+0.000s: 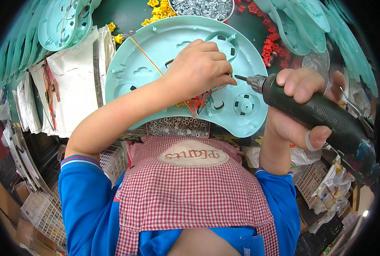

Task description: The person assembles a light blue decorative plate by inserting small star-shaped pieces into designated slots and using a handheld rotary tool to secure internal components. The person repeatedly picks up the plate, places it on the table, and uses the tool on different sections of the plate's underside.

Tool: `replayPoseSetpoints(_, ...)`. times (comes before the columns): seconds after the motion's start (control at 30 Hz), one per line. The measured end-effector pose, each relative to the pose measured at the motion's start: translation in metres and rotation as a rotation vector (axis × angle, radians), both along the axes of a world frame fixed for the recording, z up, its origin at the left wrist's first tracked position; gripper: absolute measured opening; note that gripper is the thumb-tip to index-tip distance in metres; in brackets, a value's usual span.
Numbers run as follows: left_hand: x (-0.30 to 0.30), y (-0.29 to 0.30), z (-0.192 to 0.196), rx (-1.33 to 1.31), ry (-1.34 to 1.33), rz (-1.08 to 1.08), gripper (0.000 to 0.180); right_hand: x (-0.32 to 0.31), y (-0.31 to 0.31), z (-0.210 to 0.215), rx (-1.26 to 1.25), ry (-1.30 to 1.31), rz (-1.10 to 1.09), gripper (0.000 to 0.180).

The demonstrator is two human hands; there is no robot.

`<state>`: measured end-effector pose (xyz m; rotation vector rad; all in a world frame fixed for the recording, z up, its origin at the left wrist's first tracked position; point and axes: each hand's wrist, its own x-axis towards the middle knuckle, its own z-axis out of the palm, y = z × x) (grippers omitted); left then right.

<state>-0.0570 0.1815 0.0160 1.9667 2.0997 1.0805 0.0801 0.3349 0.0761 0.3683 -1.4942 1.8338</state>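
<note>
A pale teal, curved plastic shell (pixel 173 32) lies in front of me with its inner side up, showing posts and cut-outs. My left hand (pixel 202 68) is over its middle, thumb and fingers pinched together; whatever they hold is too small or hidden to name. A dark electric screwdriver (pixel 331 111) is gripped in my right hand (pixel 286 123). Its bit points left, close to my left fingertips and above the shell. Under my left wrist, red and black wires (pixel 207 96) run by an orange part (pixel 194 103). A yellow-orange wire (pixel 149 59) crosses the shell.
Beyond the shell stand a bowl of small shiny parts (pixel 202 8), yellow star-shaped pieces (pixel 162 13) and red pieces (pixel 273 40). A tray of small metal parts (pixel 179 127) sits at the near edge. More teal shells (pixel 64 23) are stacked on both sides; white sheets (pixel 76 77) lie left.
</note>
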Motion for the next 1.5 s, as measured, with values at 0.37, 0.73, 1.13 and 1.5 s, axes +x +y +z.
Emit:
replayPoseSetpoints(0.37, 0.003, 0.002, 0.002, 0.091, -0.138, -0.063, 0.020, 0.004, -0.005, 0.008, -0.108, 0.008, -0.021, 0.087)
replayPoseSetpoints(0.73, -0.120, 0.044, 0.034, -0.608, 0.228, 0.441, 0.015, -0.004, 0.001, -0.003, -0.003, -0.055, -0.149, 0.082)
replayPoseSetpoints(1.13, -0.109, 0.055, 0.023, -0.398, -0.020, 0.429, 0.016, -0.010, -0.018, -0.018, -0.030, -0.198, -0.249, 0.081)
replayPoseSetpoints(1.5, -0.045, 0.012, 0.016, -0.040, -0.054, 0.190, 0.016, -0.002, -0.005, -0.004, -0.025, -0.059, -0.003, 0.092)
